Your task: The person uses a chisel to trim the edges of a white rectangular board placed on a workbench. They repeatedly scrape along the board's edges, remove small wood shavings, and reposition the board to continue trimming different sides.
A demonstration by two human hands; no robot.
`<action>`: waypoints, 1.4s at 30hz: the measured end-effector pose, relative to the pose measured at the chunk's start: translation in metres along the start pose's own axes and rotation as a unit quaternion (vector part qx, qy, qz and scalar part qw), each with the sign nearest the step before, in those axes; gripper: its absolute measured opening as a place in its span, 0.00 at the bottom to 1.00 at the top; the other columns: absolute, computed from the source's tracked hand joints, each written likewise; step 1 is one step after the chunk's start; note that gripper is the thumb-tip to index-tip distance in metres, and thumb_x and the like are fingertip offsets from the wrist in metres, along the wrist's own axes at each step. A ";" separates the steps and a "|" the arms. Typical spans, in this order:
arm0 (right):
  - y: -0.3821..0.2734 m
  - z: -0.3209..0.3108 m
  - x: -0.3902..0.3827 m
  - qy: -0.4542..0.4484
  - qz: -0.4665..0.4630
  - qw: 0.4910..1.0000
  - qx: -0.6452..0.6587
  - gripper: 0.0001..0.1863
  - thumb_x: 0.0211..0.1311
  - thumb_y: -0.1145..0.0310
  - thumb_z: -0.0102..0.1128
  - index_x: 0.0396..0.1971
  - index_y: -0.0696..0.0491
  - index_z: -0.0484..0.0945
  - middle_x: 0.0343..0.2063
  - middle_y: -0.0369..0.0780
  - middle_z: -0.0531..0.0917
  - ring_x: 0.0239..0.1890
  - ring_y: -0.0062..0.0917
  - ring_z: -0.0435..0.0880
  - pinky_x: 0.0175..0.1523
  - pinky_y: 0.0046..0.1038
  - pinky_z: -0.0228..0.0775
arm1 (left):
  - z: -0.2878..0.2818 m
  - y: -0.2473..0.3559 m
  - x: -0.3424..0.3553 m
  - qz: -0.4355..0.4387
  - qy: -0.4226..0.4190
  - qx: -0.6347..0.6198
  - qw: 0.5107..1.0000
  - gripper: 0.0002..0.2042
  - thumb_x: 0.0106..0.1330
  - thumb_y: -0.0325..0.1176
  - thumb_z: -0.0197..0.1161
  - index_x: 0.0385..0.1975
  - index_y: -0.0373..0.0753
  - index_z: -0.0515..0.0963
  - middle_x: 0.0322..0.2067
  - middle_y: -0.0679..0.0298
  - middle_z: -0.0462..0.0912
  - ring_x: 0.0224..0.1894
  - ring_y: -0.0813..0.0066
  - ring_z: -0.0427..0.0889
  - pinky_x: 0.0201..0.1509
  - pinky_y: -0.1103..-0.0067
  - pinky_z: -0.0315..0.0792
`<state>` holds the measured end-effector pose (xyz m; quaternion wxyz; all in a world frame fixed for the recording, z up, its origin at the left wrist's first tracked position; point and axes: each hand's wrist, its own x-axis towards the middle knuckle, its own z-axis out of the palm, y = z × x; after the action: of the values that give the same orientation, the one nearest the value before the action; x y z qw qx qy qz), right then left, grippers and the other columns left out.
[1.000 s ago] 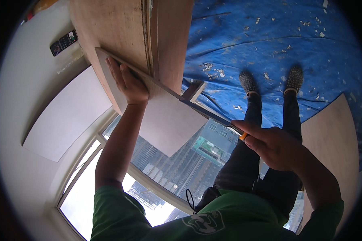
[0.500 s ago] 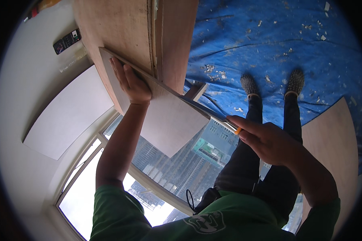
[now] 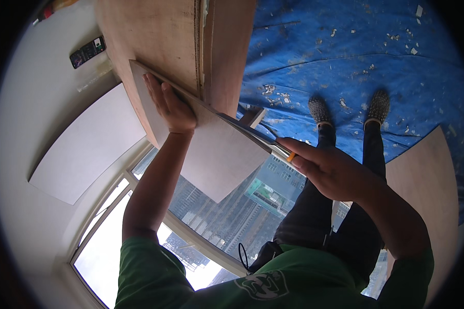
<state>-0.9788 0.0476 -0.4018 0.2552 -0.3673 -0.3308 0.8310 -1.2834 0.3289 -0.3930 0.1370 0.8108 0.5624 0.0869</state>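
Note:
A pale, flat board [image 3: 216,159] lies tilted across a wooden bench, its free corner sticking out in front of the window. My left hand [image 3: 174,109] rests flat on the board's face, fingers stretched out near its far edge. In my right hand [image 3: 325,170] is a long, flat, dark tool that looks like a file [image 3: 250,130], with orange [image 3: 291,156] at its handle. The file runs along the board's right-hand edge. My palm hides most of its handle.
The brown wooden bench [image 3: 149,31] stands under the board. A phone [image 3: 87,52] and another white panel [image 3: 87,144] lie on the white surface at left. Blue sheeting [image 3: 314,62] with scattered chips covers the floor. A wooden panel [image 3: 428,170] is at right, a window [image 3: 113,242] below left.
My right hand has pushed the file forward and to the left along the board's edge. The left hand stays pressed on the board, which has hardly shifted.

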 end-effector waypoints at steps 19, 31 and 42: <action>0.097 0.006 -0.039 0.175 0.167 0.957 0.162 0.31 0.86 0.47 0.42 0.82 0.40 0.57 0.19 0.32 0.71 0.15 0.14 0.72 0.22 0.24 0.70 | 0.002 0.012 -0.001 0.025 0.023 0.066 0.997 0.30 0.85 0.43 0.38 0.81 0.32 0.54 0.81 0.42 0.51 0.84 0.41 0.47 0.84 0.50 0.42; 0.127 0.030 -0.126 0.356 0.261 0.887 0.139 0.31 0.85 0.47 0.46 0.81 0.38 0.61 0.19 0.31 0.71 0.15 0.14 0.72 0.22 0.23 0.71 | -0.014 0.043 -0.002 0.404 -0.024 0.046 0.913 0.12 0.70 0.40 0.60 0.31 0.41 0.84 0.45 0.58 0.84 0.56 0.57 0.77 0.63 0.59 0.60; 0.123 0.073 -0.108 0.385 0.244 0.883 0.112 0.29 0.85 0.53 0.46 0.80 0.39 0.62 0.21 0.32 0.72 0.15 0.15 0.72 0.23 0.23 0.72 | -0.020 0.082 -0.006 0.357 -0.247 -0.097 0.896 0.10 0.67 0.39 0.65 0.23 0.46 0.83 0.32 0.69 0.84 0.43 0.63 0.79 0.55 0.64 0.64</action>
<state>-0.9934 -0.1313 -0.4071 0.1909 -0.6962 -0.0112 0.6919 -1.2186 0.2984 -0.3474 0.3095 0.9350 0.1722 -0.0190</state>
